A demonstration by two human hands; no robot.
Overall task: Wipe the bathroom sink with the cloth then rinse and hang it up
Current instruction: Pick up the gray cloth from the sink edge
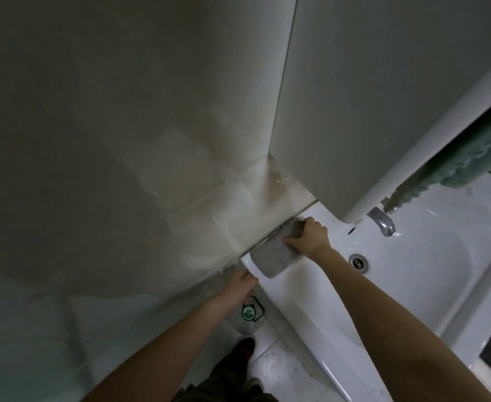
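Note:
A grey folded cloth (270,256) lies flat on the left rim of the white sink (412,274), against the tiled wall. My right hand (311,237) presses on the cloth's far end, with fingers curled over its edge. The near left corner of the sink is gripped by my left hand (239,285), just below the cloth. A chrome tap (382,221) juts over the basin, and the drain (358,261) shows in the bottom.
A white cabinet (383,111) hangs above the sink. A teal towel (464,166) drapes below it at the right. A container with a green label (248,313) stands on the floor under my left hand. My shoe (245,345) is on the tiles.

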